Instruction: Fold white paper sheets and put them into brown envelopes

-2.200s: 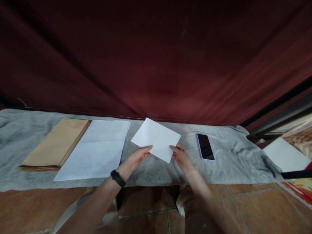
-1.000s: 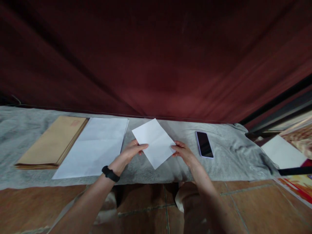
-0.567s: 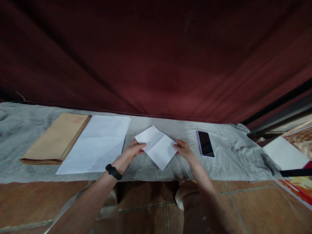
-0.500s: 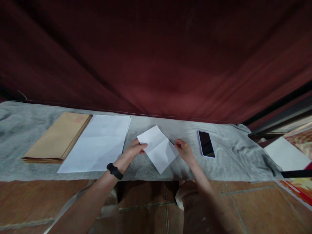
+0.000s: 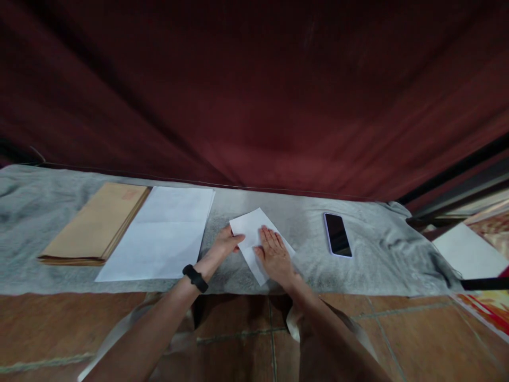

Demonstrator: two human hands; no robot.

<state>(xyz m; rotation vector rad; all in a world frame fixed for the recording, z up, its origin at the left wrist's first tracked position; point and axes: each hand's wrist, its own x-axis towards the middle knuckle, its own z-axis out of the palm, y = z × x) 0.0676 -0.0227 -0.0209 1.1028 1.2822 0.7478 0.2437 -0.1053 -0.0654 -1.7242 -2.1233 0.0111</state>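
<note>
Under the right hand point(image 5: 277, 260), which is lying open and flat, one small white paper point(image 5: 249, 224) is resting, its size suggesting folding already done, any remainder being unclear; at its left edge, the left hand point(image 5: 225, 242) is gripping it in a pinch; left of that hand, larger white sheets point(image 5: 165, 233) are lying untouched, a brown paper stack point(image 5: 93, 225) sitting just beyond; right of the right hand, a phone point(image 5: 339, 235) is lying apart on grey cloth point(image 5: 379, 260)
</note>
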